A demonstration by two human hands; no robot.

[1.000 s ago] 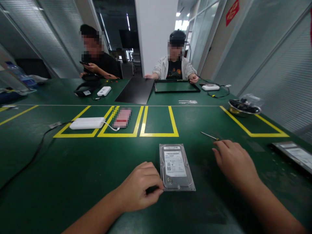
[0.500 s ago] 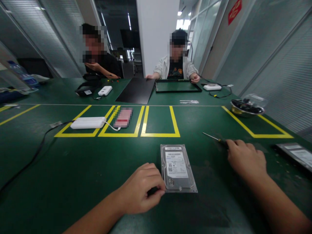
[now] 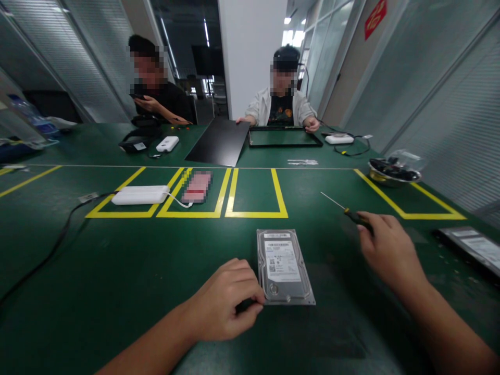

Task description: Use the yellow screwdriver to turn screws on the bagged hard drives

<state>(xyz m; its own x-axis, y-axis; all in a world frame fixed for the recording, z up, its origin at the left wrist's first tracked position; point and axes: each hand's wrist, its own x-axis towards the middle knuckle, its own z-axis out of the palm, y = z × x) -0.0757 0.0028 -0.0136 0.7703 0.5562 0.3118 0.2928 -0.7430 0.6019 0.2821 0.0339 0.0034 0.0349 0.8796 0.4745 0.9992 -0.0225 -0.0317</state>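
A silver hard drive (image 3: 283,271) lies flat on the green table with its white label facing up. At its lower left corner, the curled fingertips and thumb of my left hand (image 3: 234,299) close on the edge. Further right, my right hand (image 3: 385,247) grips a screwdriver (image 3: 357,217) by its dark handle. The thin metal shaft points up and to the left, raised a little off the table and apart from the drive.
Another hard drive (image 3: 474,250) lies at the right edge. Behind it stands a metal bowl (image 3: 394,177) of dark parts. A white power bank (image 3: 140,195) cabled to a phone (image 3: 197,186) lies left. Across the table, one person holds a black frame (image 3: 287,145) beside a dark panel (image 3: 221,143).
My right hand has lifted the screwdriver, showing more of its handle, and its tip has moved up and slightly left. My left hand stays at the hard drive's corner. The dark panel's far edge has risen.
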